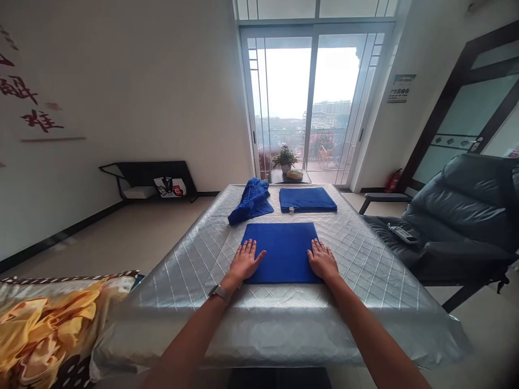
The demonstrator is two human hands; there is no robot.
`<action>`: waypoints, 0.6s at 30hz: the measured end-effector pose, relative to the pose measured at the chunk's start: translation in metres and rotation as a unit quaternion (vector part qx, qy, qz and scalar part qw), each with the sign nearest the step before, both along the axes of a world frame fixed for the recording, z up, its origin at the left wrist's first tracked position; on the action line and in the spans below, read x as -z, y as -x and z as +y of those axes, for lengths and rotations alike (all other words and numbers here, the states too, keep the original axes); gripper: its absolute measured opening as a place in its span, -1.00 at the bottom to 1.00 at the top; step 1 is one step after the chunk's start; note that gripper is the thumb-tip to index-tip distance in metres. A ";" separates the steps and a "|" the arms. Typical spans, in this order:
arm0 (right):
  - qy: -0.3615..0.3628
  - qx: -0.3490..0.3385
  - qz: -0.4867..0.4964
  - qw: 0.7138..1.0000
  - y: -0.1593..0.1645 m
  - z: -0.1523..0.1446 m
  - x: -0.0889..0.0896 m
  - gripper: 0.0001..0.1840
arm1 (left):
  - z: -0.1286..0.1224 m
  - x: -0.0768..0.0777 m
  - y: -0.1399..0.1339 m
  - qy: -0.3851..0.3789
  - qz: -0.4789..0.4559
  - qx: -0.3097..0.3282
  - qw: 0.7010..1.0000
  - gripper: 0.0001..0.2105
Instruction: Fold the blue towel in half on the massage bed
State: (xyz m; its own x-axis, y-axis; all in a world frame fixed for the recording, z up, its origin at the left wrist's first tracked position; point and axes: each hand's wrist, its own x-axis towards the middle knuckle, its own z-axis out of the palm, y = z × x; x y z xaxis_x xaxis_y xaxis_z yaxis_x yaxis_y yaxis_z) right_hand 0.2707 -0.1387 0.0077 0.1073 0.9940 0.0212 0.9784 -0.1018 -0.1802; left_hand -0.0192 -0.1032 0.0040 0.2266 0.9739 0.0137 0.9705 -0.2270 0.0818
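Both forearms reach over the near edge of the silver quilted table [365,259]. The left hand [244,261] and right hand [323,260] lie flat, fingers loosely spread, on the side edges of a smooth, square-folded blue towel [281,248] at the table's near middle

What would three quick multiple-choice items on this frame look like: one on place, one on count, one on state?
1. Where does the crumpled towel lie?
A. left of the folded towel
B. on the armchair
C. under the hands

2. How many blue towels are on the table?
A. one
B. three
C. five

3. How do the hands rest on the near towel?
A. clenched in fists
B. flat, palms down
C. pinching a corner

Key: 1 A, it sits at the far left beside the folded one. 2 B, near, folded, crumpled. 3 B, left hand and right hand lie spread on its edges.
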 end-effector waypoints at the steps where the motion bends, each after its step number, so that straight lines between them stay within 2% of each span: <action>1: 0.002 0.000 -0.001 1.000 0.000 0.000 0.000 -0.30 | 0.000 0.001 0.009 -0.005 0.003 -0.009 1.000 -0.17; 4: 0.006 0.001 -0.009 1.000 0.000 0.001 -0.001 -0.30 | -0.004 0.003 0.019 -0.017 0.000 -0.016 1.000 -0.16; 11: 0.018 -0.004 -0.031 0.999 0.001 0.003 -0.001 -0.30 | -0.006 0.003 0.015 -0.032 -0.011 -0.015 0.999 -0.18; 18: 0.053 -0.009 -0.016 0.998 -0.006 0.016 -0.016 -0.28 | -0.006 0.005 0.016 -0.036 -0.015 -0.015 0.999 -0.17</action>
State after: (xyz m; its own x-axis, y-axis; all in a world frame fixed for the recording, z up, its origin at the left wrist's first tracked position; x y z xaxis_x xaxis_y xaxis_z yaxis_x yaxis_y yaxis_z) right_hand 0.2764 -0.1224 0.0240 0.0910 0.9926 -0.0806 0.9851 -0.1016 -0.1389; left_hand -0.0350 -0.1096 -0.0012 0.1958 0.9764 0.0910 0.9742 -0.2043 0.0960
